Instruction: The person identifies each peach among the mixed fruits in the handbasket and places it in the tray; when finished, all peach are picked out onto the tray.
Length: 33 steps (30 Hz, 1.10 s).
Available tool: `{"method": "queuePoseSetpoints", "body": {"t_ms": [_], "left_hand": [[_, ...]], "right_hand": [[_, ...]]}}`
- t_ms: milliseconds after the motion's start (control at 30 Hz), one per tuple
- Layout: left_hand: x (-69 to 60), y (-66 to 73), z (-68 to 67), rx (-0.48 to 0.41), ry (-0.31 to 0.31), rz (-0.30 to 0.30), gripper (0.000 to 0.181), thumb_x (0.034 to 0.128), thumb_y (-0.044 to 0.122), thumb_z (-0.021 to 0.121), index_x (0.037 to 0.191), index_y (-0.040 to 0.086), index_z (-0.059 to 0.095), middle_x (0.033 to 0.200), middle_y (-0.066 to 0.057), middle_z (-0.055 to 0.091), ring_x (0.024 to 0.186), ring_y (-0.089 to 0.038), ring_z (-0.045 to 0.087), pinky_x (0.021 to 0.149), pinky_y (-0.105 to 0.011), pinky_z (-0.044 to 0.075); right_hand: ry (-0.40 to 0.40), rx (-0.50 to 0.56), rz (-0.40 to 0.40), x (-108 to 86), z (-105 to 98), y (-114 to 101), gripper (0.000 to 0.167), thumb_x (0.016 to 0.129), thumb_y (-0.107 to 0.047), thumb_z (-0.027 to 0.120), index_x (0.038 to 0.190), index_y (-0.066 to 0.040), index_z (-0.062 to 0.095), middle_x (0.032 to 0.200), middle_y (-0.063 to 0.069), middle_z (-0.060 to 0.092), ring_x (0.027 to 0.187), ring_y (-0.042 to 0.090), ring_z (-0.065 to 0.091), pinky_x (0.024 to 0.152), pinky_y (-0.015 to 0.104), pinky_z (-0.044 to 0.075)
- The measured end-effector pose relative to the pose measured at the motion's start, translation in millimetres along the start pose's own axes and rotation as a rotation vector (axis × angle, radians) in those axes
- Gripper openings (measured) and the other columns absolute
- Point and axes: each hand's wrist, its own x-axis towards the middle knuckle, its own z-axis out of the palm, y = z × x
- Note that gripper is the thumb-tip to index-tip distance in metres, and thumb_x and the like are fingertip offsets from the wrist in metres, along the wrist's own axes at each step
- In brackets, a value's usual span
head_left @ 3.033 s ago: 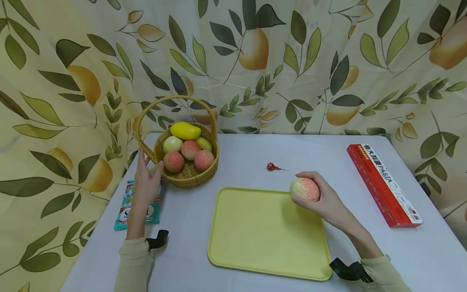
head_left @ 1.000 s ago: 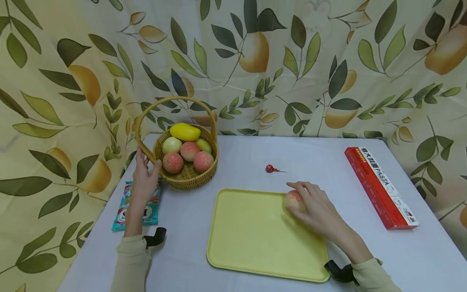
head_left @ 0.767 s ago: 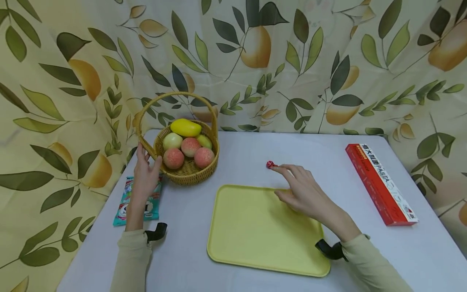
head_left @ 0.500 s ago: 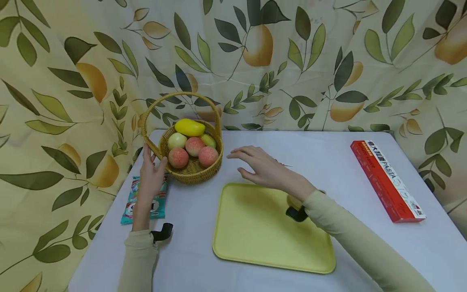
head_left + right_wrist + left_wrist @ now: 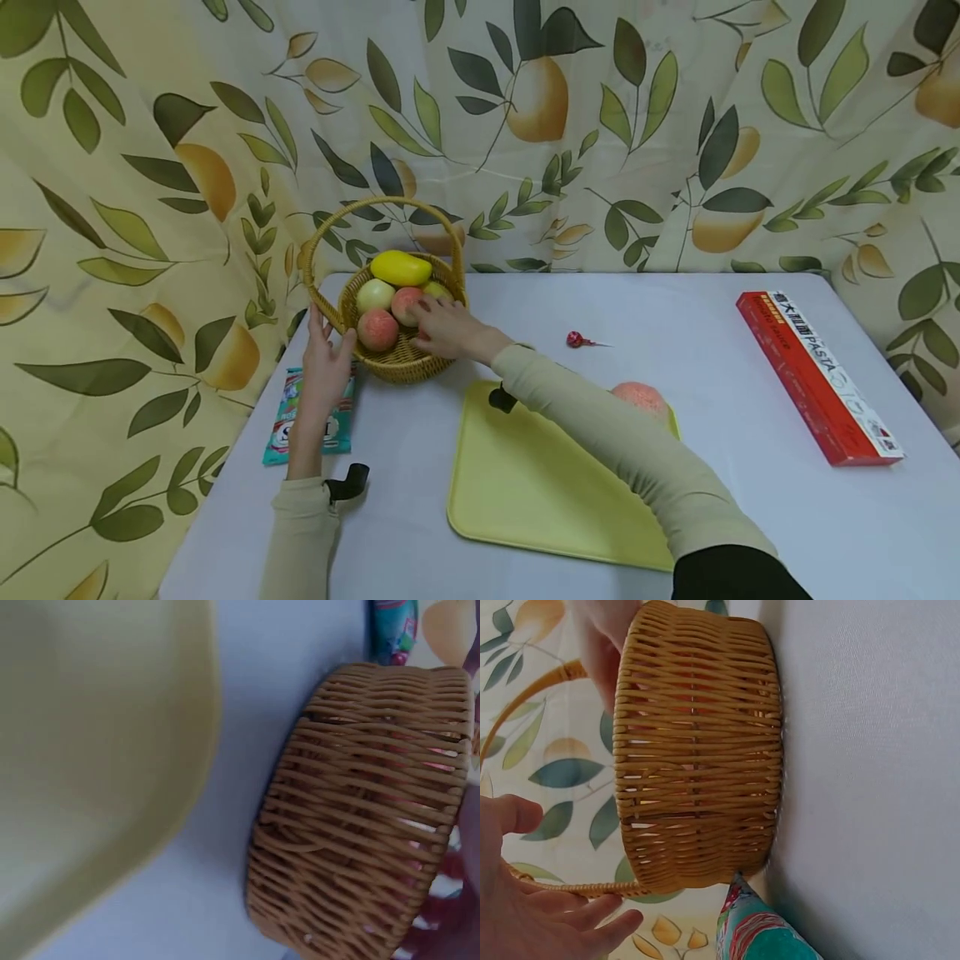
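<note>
Since you set round pink peach [image 5: 639,395] on yellow flat tray [image 5: 536,492], one o'clock, freed right hand [image 5: 455,331] reaches into tan woven basket [image 5: 397,372]; can't tell if pinching. Left hand [image 5: 327,367]: fingers spread.

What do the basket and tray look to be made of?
Basket: woven strands, probably wicker or plastic imitation, with a slight sheen; gaps show between strands.
Tray: likely moulded plastic, smooth matte yellow, with rounded corners and no visible grain.
</note>
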Motion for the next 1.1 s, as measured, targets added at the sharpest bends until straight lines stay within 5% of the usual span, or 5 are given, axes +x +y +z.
{"method": "queuePoseSetpoints", "body": {"t_ms": [267, 667, 900, 1100], "left_hand": [[-4.7, -0.6, -3.7, -0.006, 0.018, 0.030, 0.083, 0.1078, 0.038, 0.048, 0.165, 0.028, -0.011, 0.174, -0.001, -0.003, 0.159, -0.037, 0.021, 0.126, -0.062, 0.024], [-8.1, 0.1, 0.2, -0.028, -0.021, 0.015, 0.084, 0.1082, 0.043, 0.046, 0.165, 0.025, -0.013, 0.174, -0.003, -0.003, 0.160, -0.036, 0.020, 0.123, -0.063, 0.028], [-6.2, 3.4, 2.8, -0.026, -0.007, 0.006, 0.082, 0.1093, 0.029, 0.047, 0.166, 0.018, -0.011, 0.174, -0.009, -0.004, 0.159, -0.038, 0.019, 0.123, -0.065, 0.027], [-0.7, -3.5, 1.9, 0.002, 0.006, 0.029, 0.083, 0.1083, 0.040, 0.047, 0.165, 0.027, -0.012, 0.174, -0.001, -0.004, 0.159, -0.037, 0.022, 0.124, -0.065, 0.025]], "right_hand": [[0.017, -0.014, 0.103, 4.7, 1, -4, 0.061, 0.098, -0.043, 0.067, 0.143, -0.012, 0.041, 0.135, 0.016, 0.053, 0.114, 0.033, 0.060, 0.093, 0.045, 0.056], [-0.130, 0.000, 0.116, 11.6, -3, 2, 0.058, 0.096, -0.037, 0.072, 0.144, -0.019, 0.047, 0.141, 0.020, 0.048, 0.122, 0.039, 0.055, 0.099, 0.050, 0.054], [0.033, 0.151, -0.047, 2.8, -5, 13, 0.048, 0.093, -0.026, 0.075, 0.136, -0.020, 0.052, 0.136, 0.019, 0.052, 0.124, 0.036, 0.047, 0.105, 0.047, 0.048], [0.254, 0.279, -0.084, -24.6, -18, 23, 0.054, 0.091, -0.027, 0.077, 0.139, -0.019, 0.055, 0.136, 0.018, 0.042, 0.112, 0.029, 0.055, 0.093, 0.040, 0.056]]}}
